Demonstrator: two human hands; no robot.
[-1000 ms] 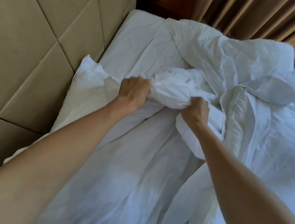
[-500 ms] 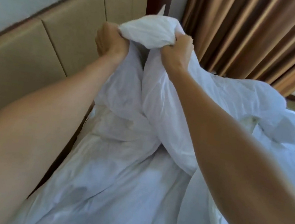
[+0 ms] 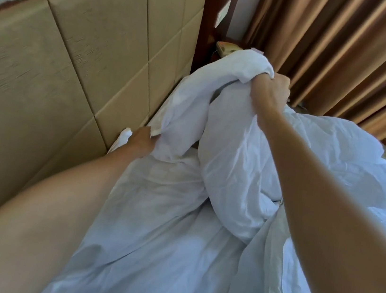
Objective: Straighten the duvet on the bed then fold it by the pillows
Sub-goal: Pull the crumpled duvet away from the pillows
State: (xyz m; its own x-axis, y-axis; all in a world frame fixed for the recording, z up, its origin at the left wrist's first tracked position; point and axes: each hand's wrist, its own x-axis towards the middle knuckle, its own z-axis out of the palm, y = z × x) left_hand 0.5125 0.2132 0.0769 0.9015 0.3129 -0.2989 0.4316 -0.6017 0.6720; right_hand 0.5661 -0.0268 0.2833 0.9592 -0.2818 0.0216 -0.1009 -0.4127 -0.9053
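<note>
Fists tell it: the right hand clenches a raised bunch of the crumpled white duvet, the left hand grips its lower edge. That edge hangs just beside the beige padded headboard; brown curtains stand behind.

Both bare forearms reach forward. The right hand is raised high, fist clenched around a bunch of the duvet. The left hand sits lower, its fingers hidden in the same fabric.
</note>
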